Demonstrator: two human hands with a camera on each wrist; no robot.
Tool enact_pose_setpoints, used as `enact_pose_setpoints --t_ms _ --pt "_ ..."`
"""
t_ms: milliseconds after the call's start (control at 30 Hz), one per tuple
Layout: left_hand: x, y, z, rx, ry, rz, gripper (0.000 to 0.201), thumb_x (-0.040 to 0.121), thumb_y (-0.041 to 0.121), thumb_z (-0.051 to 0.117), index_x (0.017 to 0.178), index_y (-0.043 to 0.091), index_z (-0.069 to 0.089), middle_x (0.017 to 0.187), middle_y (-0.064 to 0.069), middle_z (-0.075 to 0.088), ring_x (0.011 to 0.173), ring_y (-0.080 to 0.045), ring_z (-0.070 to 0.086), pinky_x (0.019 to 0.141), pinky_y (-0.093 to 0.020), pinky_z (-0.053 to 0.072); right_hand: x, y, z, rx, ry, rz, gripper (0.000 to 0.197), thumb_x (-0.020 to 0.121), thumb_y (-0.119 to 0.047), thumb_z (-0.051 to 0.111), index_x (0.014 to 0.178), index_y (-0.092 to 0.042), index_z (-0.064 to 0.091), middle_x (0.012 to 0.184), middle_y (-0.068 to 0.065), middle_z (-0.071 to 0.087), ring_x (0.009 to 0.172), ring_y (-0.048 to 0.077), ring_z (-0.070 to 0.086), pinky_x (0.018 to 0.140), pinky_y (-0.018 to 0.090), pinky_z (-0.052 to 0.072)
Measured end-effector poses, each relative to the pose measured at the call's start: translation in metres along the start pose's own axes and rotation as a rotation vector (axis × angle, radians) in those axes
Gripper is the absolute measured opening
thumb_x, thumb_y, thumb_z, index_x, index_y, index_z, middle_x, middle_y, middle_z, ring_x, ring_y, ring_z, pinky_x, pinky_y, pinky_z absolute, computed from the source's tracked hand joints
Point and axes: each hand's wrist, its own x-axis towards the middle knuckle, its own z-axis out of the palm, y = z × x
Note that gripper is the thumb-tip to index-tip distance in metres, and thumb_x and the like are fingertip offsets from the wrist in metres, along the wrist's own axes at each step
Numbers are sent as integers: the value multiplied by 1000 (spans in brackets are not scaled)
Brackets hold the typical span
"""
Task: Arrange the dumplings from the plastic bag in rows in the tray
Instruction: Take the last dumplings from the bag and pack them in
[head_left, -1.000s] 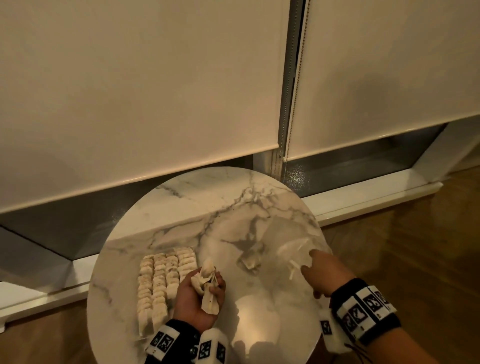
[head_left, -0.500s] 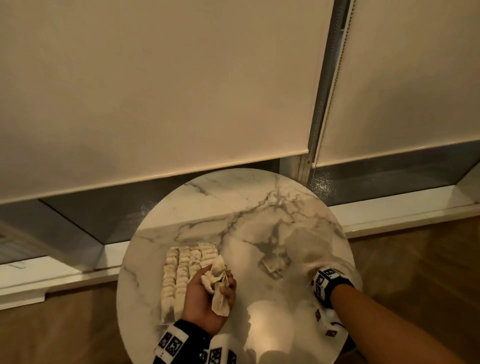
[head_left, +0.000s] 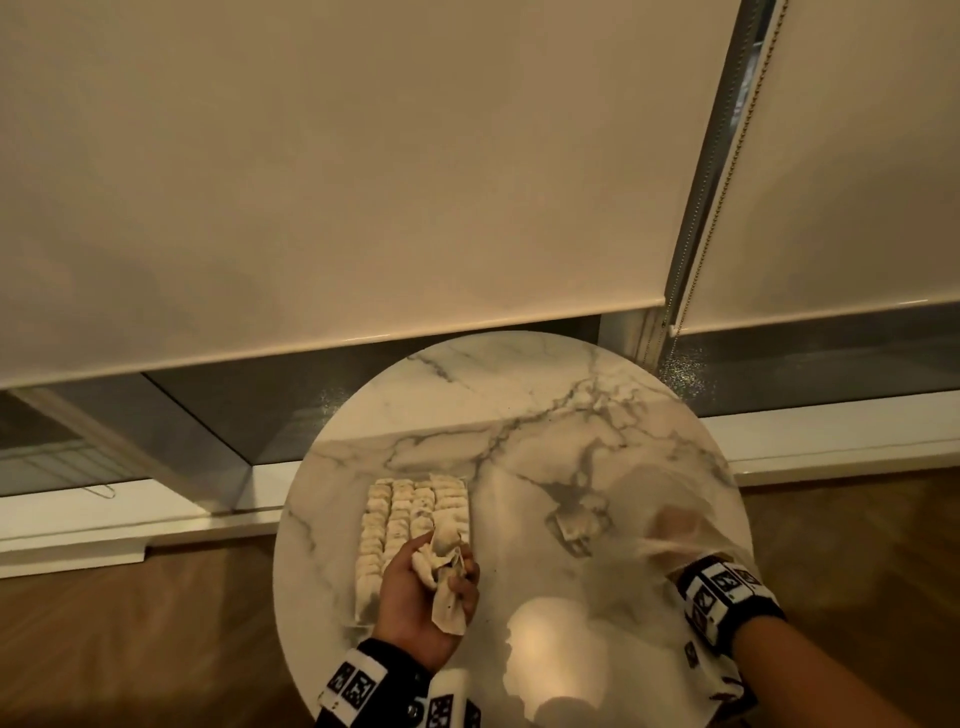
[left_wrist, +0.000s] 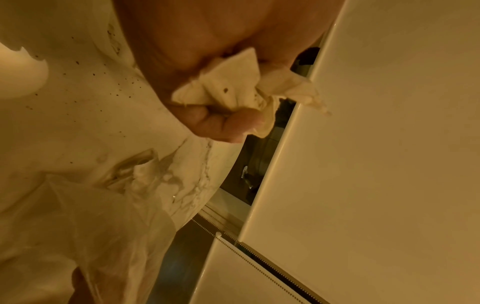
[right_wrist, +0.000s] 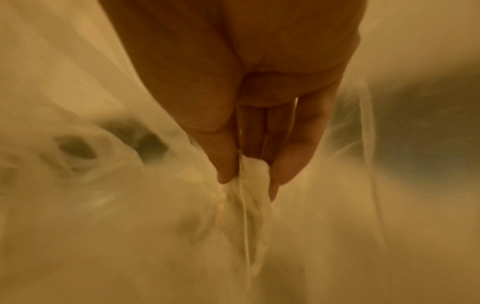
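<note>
A tray on the left of the round marble table holds several dumplings in rows. My left hand hovers over the tray's near right corner and grips a clump of pale dumplings. My right hand is inside the translucent plastic bag on the table's right side. There its fingertips pinch a pale dumpling; that view is blurred. One more dumpling lies mid-table by the bag's edge.
Roller blinds and a window sill stand just behind the table. Wooden floor surrounds it. A lamp's bright reflection sits on the near part of the tabletop.
My right hand has gone from the bag's edge into the bag and now pinches a dumpling. The left hand stays by the tray with its clump. The head view has shifted.
</note>
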Motion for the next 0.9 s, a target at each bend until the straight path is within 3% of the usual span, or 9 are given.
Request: enact_pose_setpoints --t_ms 133,233,300,367,467,567,667,800,900 --pt "10 -5 3 23 11 -18 29 84 29 55 77 3 65 73 -10 60 56 -24 62 36 -23 45 -26 -8 -25 -61 -1 2 29 101 -26 47 126 -14 57 131 6 58 121 21 56 98 23 41" --pt "17 -11 7 38 1 -49 28 82 30 55 78 3 64 73 -9 60 57 -23 61 37 -22 45 -44 -3 -22 -101 -57 -69 35 102 -19 43 135 -16 54 145 7 49 134 23 47 108 26 34" --pt "21 -15 9 47 0 -59 27 80 29 56 81 3 63 74 -9 58 57 -23 60 38 -22 45 -60 -2 -20 -55 -122 -98 35 102 -24 44 134 -14 54 140 9 53 131 25 49 107 29 38" --pt "25 -18 11 55 2 -72 26 79 28 56 82 3 62 73 -9 59 56 -24 61 37 -22 45 -77 -6 -28 97 -226 -59 28 100 -31 49 122 -15 58 117 7 64 103 24 66 81 26 52" --pt "28 -21 11 62 -3 -99 27 82 28 54 82 2 62 70 -11 61 54 -24 62 36 -23 46 -99 -10 -50 357 -348 -59 16 100 -36 50 106 -23 57 101 2 64 63 15 69 46 22 46" --pt "31 -21 8 67 -3 -110 27 84 26 53 81 2 63 72 -11 61 55 -23 61 37 -23 45 -109 -12 -68 507 -415 -203 17 98 -35 56 100 -18 60 81 -1 69 59 16 67 47 26 42" --pt "32 -19 3 64 -19 -116 22 82 24 54 83 3 62 74 -10 59 57 -23 61 37 -23 45 -113 -25 -77 598 -424 -360 15 97 -30 61 94 -16 64 63 -7 57 56 11 55 51 29 45" --pt "30 -12 -7 36 4 -102 25 86 29 53 87 4 60 75 -9 59 56 -23 61 37 -23 46 -103 -51 -66 719 -382 -381 13 98 -28 60 92 -16 61 67 -6 54 59 11 57 53 30 53" --pt "27 1 -18 6 21 -86 25 84 29 55 86 6 61 76 -8 58 57 -22 61 37 -22 45 -91 -78 -51 780 -426 -280 15 102 -30 50 97 -16 52 85 8 58 69 27 71 49 30 54"
